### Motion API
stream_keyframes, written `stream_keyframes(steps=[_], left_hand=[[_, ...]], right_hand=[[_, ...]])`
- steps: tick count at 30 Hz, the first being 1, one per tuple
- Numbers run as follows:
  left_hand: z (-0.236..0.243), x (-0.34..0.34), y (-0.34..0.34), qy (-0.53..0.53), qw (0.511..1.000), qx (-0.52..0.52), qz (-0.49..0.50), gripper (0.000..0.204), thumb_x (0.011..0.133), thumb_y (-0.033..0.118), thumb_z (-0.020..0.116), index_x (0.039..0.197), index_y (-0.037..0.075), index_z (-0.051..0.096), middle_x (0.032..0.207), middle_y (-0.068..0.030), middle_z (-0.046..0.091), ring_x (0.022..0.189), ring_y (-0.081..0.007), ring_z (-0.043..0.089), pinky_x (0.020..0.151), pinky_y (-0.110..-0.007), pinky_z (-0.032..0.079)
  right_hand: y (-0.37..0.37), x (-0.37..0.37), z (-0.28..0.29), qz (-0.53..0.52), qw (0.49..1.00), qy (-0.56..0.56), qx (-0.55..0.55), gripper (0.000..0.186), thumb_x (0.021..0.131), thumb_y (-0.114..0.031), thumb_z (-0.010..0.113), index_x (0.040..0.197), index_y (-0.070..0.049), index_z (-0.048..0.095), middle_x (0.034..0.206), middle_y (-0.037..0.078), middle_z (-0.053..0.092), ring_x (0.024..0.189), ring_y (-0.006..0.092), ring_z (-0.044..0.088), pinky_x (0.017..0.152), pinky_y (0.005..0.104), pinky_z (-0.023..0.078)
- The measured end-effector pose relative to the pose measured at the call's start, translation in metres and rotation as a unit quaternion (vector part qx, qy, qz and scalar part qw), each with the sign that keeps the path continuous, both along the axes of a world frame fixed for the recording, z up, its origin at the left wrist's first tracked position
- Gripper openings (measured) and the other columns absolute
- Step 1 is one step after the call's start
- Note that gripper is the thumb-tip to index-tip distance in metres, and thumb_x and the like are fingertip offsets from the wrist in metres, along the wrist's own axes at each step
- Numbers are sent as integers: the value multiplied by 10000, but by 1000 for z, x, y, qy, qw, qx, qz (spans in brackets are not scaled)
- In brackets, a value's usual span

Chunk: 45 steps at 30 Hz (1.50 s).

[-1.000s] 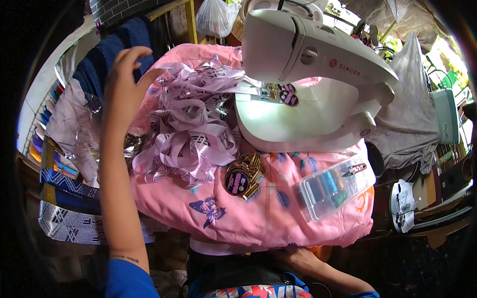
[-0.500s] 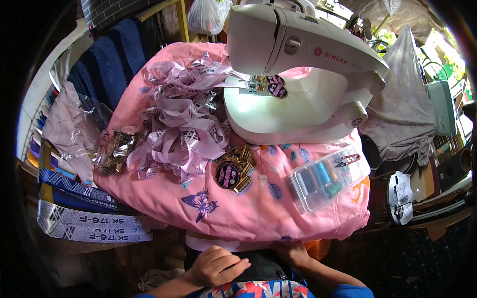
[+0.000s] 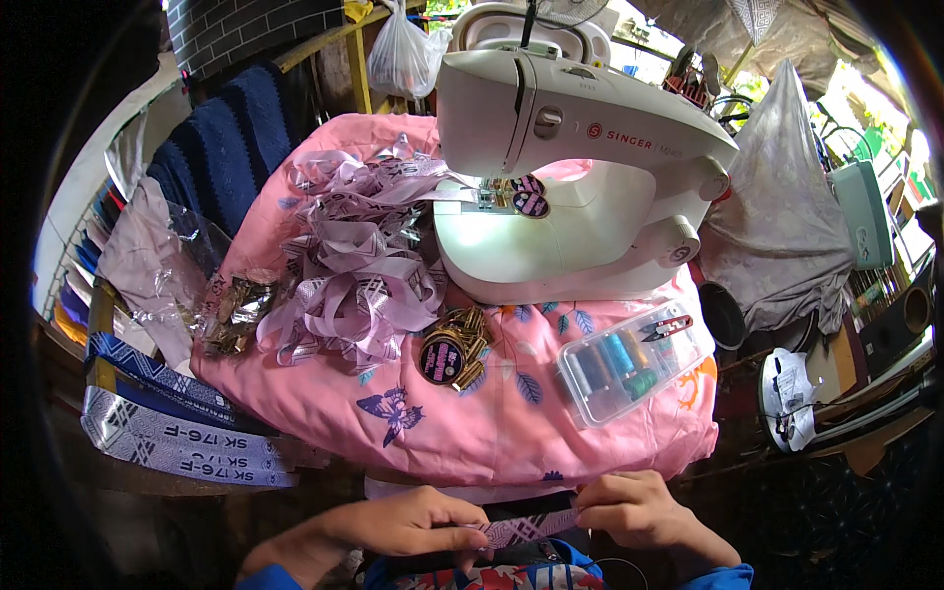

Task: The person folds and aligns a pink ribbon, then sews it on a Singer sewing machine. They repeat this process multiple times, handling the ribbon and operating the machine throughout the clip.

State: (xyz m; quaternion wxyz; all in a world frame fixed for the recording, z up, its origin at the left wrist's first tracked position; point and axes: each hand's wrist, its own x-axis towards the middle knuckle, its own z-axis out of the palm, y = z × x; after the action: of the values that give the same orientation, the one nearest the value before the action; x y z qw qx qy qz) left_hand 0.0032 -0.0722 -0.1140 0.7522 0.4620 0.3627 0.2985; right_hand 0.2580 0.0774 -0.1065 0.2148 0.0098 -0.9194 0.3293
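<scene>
After it reached out, the left hand (image 3: 413, 521) holds ribbon (image 3: 528, 529).

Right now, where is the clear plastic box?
In the head view, the clear plastic box sits right of centre on the pink cloth, below the sewing machine.

Shaded, cluttered room, bright opening (image 3: 878, 90) at two o'clock.
Black brick-patterned panel (image 3: 251, 34) and wooden post (image 3: 358, 74) at eleven; brownish sheeting (image 3: 688, 15) at one; grey draped cover (image 3: 782, 226) between two and three.
</scene>
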Motion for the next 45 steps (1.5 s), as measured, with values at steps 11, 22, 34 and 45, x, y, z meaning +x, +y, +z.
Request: stream_keyframes(steps=[11, 22, 34, 45], left_hand=[[65, 35, 0, -318, 889, -41, 327, 333, 1011, 199, 412, 1220, -45, 500, 1205, -239, 566, 1130, -336, 579, 990, -477, 471], [58, -30, -22, -519, 709, -32, 476, 317, 1022, 279, 341, 947, 36, 530, 643, 5, 408, 727, -170, 456, 717, -347, 407], [67, -14, -28, -218, 881, 94, 409, 353, 967, 240, 472, 968, -89, 598, 718, -181, 609, 698, -332, 609, 626, -462, 520], [67, -38, -29, -431, 857, 86, 268, 393, 1013, 300, 293, 1121, -2, 519, 861, -103, 630, 899, -277, 551, 787, -456, 456]], right_hand=[[-73, -57, -58, 44, 926, 79, -367, 448, 770, -84, 764, 1158, 2, 557, 1261, 154, 519, 1203, 258, 499, 951, 352, 428], [-12, -38, 6, 138, 883, -139, -426, 195, 946, -148, 553, 1021, 31, 565, 946, 134, 579, 895, 253, 594, 792, 344, 458], [-57, -110, -23, 174, 918, -27, -355, 302, 825, -291, 694, 1056, -97, 691, 1337, 209, 404, 1159, 340, 456, 974, 442, 329], [-45, -129, -38, 286, 849, -30, -442, 253, 920, -214, 605, 992, 14, 690, 1132, 145, 530, 1072, 238, 517, 903, 344, 394]])
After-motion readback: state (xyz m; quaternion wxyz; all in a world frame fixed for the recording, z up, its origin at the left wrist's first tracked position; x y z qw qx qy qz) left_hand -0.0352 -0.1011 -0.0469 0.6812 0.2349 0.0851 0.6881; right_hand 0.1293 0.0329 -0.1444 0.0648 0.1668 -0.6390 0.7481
